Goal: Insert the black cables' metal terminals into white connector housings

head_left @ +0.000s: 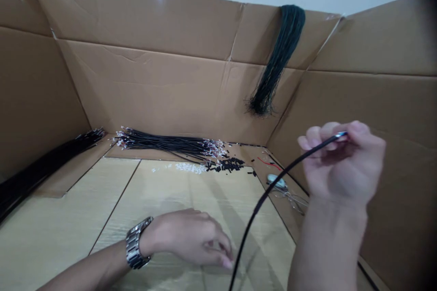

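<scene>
Where your right hand point(341, 163) is raised at the right of the frame, its fingertips are pressed together on the metal-tipped end of a black cable point(266, 195), thumb on top, with the tip showing just past your fingers. From that pinch the cable runs down and to the left, curving to the bottom edge of the frame beside your left hand point(194, 238). That hand rests low at bottom centre, a metal wristwatch point(136, 245) on its wrist, fingers curled loosely on the cardboard floor point(68, 227) close to the cable; whether they touch it I cannot tell.

Further out, a bundle of black wires point(164, 143) lies along the back of the floor, with small black sleeves point(230, 164) and white bits point(189, 168) scattered just before it. Scissors point(285, 191) lie near the right wall, under the cable. A dark tassel of wires point(276, 63) hangs over the back wall at upper right; another black bundle point(41, 168) lies along the left.

The pinch is small and right at the tip, so a tug on the slack could likely pull the cable free, and a swinging loop might snag the scissors
</scene>
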### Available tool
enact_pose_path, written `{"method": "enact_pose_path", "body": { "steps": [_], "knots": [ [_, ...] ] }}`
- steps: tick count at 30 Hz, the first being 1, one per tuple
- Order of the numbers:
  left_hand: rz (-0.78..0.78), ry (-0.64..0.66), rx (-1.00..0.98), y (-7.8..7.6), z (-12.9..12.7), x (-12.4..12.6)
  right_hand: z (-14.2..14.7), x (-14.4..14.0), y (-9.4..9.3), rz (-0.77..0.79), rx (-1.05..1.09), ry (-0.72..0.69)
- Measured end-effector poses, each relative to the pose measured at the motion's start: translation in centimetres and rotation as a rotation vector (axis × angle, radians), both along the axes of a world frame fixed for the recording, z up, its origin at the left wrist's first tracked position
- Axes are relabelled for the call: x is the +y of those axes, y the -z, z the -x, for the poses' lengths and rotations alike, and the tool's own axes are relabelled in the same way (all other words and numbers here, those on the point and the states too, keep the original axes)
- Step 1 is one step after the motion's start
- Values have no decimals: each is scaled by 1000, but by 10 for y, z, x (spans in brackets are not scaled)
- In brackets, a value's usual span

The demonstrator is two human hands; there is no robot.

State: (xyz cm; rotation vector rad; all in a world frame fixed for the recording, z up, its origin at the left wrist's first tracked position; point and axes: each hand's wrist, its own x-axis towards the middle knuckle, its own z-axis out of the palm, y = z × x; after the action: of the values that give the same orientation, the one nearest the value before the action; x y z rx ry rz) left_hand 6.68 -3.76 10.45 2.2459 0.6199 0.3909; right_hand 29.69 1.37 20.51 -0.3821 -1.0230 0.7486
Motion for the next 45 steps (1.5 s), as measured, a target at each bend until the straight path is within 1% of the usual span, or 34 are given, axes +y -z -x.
{"method": "enact_pose_path", "body": {
  "steps": [1,2,3,4,6,7,9,12,15,18,21,24,26,27,28,30,33,35,37,40,45],
  "knots": [
    [5,40,74,9,0,6,-4,1,-2,41,36,3],
    [6,24,106,18,2,14,-6,1,-2,80,61,21],
    [0,-43,88,27,6,26,-8,2,-2,119,72,45],
    [-35,-160,64,37,11,39,-8,2,-2,153,72,71],
    [-164,-525,74,57,25,69,-7,4,-1,193,55,104],
    [-203,-636,82,66,34,83,-6,5,0,203,41,100],
    [-246,-760,99,82,51,105,-4,6,0,206,9,61],
    [-280,-832,104,100,70,121,1,5,1,182,-25,0],
    [-280,-839,82,112,75,126,8,6,3,165,-39,-47],
    [-232,-822,35,119,73,128,18,8,6,157,-84,-98],
    [-158,-810,-49,119,69,129,32,13,10,165,-143,-158],
    [-44,-799,-171,114,63,125,51,19,20,207,-200,-230],
    [70,-783,-264,109,57,118,64,24,37,251,-279,-266],
    [138,-769,-311,107,54,114,70,26,50,275,-348,-270],
    [209,-748,-356,106,51,109,74,28,65,306,-433,-259],
    [354,-696,-439,104,47,98,80,28,102,391,-679,-269],
    [564,-632,-532,105,45,76,81,17,154,436,-784,-281],
    [686,-599,-569,106,46,62,80,7,176,438,-835,-291],
    [780,-571,-592,107,47,50,81,-2,187,422,-875,-301],
    [859,-551,-623,108,49,41,84,-9,191,399,-904,-310],
    [828,-522,-640,110,50,43,87,-7,198,430,-904,-331]
  ]
}}
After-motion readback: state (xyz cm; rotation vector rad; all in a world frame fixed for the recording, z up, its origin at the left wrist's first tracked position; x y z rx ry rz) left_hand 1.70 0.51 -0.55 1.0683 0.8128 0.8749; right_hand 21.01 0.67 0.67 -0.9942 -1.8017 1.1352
